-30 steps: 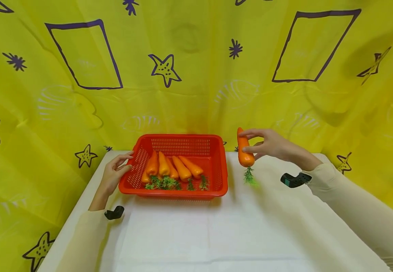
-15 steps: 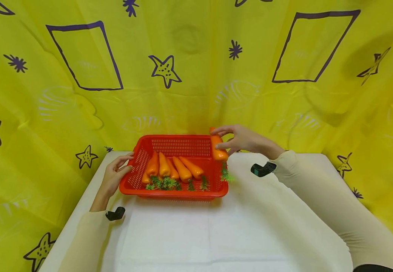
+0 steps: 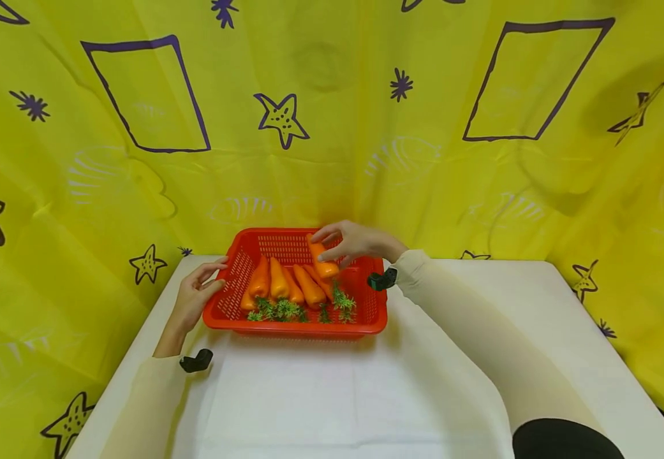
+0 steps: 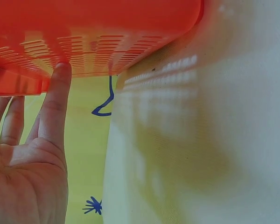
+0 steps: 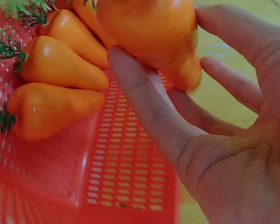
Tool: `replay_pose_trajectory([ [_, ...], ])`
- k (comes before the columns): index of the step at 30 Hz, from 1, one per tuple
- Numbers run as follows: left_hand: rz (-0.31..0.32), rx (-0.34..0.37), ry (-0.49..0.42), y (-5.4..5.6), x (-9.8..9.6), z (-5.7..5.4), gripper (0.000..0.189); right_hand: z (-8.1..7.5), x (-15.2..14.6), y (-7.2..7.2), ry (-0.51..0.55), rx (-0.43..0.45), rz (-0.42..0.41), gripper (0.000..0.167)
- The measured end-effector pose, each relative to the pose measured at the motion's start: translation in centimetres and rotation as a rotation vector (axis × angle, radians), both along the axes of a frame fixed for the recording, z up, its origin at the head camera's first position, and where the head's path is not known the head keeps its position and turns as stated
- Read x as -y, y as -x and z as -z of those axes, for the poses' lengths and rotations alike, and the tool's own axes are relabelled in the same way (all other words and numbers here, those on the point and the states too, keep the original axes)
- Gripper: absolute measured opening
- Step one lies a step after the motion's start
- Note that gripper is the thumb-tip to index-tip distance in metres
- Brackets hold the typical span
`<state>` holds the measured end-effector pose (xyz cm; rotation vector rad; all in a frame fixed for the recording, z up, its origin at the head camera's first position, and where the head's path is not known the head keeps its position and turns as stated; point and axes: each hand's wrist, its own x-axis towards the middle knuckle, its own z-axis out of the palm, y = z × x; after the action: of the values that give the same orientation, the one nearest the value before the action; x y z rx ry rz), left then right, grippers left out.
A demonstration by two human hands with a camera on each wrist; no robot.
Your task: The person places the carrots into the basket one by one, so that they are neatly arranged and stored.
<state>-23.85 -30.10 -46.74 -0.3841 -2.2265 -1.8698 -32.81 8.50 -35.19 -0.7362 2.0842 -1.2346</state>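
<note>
A red slotted basket (image 3: 366, 319) stands at the back of the white table and holds several orange carrots (image 3: 277, 280) with green tops. My right hand (image 3: 354, 242) grips one more carrot (image 3: 323, 258) between thumb and fingers, just above the basket's right half, green top hanging down. The right wrist view shows that carrot (image 5: 149, 32) against my fingers (image 5: 144, 107), with other carrots (image 5: 60, 65) below. My left hand (image 3: 196, 290) touches the basket's left wall with straight fingers; in the left wrist view a finger (image 4: 56, 102) presses the basket (image 4: 98, 32).
The white table (image 3: 320, 395) spreads out in front of the basket. A yellow cloth (image 3: 332, 115) with purple stars and squares hangs behind and at both sides. Small black cameras (image 3: 195, 361) sit on both wrists.
My right hand has carried the carrot leftward from beside the basket to above its inside, and lowered it toward the other carrots. The left hand has stayed at the basket's wall.
</note>
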Motion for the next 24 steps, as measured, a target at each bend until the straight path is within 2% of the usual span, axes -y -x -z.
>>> replay_pose_trajectory([
  [5,-0.001,-0.004,-0.005,0.0,-0.1,-0.1,0.03,2.1,2.4,1.0,-0.017,0.035,-0.018,0.054],
  [12,0.016,0.009,-0.054,0.1,-0.1,-0.1,0.031,4.5,4.3,2.1,-0.031,0.117,0.011,0.053],
  [16,0.024,0.007,-0.07,0.1,-0.1,-0.1,0.031,5.4,5.0,2.5,-0.039,0.164,0.015,0.053],
  [24,0.012,0.009,-0.074,0.0,0.0,0.2,0.031,6.1,6.1,2.9,-0.07,0.167,-0.035,0.053],
])
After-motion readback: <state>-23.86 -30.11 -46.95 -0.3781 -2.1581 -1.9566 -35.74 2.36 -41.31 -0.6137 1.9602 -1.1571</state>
